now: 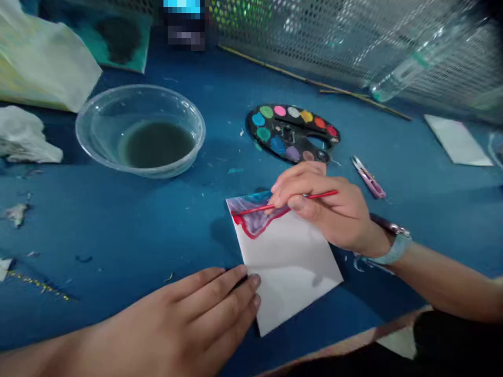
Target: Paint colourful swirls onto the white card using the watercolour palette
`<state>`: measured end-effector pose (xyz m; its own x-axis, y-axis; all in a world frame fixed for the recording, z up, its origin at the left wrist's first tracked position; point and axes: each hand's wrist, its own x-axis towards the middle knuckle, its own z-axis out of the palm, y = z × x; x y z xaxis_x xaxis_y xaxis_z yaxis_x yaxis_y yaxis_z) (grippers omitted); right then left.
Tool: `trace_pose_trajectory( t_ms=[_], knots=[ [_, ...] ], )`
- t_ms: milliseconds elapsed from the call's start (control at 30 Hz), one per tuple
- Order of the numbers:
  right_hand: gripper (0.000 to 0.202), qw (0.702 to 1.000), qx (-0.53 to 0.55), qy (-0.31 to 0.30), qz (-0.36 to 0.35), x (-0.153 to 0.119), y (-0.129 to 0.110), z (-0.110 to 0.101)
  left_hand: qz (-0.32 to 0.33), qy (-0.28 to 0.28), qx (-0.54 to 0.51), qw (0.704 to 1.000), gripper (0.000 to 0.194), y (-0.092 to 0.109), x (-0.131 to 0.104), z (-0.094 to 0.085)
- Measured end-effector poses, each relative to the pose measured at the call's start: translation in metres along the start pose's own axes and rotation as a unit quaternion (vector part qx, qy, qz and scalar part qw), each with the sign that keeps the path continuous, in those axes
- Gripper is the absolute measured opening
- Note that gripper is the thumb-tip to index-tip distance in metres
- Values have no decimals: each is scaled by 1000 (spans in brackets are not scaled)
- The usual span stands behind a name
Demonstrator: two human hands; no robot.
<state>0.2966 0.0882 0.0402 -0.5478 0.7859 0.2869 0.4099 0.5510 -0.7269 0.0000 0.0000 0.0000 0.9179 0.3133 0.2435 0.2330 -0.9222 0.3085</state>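
My right hand (326,207) is closed around a thin red paintbrush (255,210), whose tip meets the left edge of a white sheet of paper (291,267). Along the top of the sheet runs a painted band of blue and purple, bordered below by a wavy red line. My left hand (204,314) lies flat on the table, fingers stretched out, fingertips touching the paper's left edge. Behind the paper sits a black paint palette (291,141) with several coloured wells. A clear plastic bowl (139,97) of dark water stands to the left.
Pink-handled thread snips (368,177) lie right of the palette. A white paper piece (458,140) is farther right. A clear bottle (404,76) leans by the metal mesh (314,31) at the back. Crumpled tissue (27,136) is at the left, and a thin stick (291,73) lies behind.
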Motion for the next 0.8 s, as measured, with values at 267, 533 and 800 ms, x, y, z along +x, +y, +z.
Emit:
trace_pose_trajectory(
  t_ms=[267, 533, 800],
  knots=[
    [20, 999, -4, -33, 1, -7, -5, -6, 24, -25, 30, 999, 48, -3, -2, -4],
    [27, 1000, 10, 4, 19, -21, -7, -10, 47, -25, 56, 997, 48, -8, 1, -9],
    [26, 994, -77, 81, 15, -31, 1, -21, 44, -16, 61, 997, 47, -13, 3, -9]
  ],
)
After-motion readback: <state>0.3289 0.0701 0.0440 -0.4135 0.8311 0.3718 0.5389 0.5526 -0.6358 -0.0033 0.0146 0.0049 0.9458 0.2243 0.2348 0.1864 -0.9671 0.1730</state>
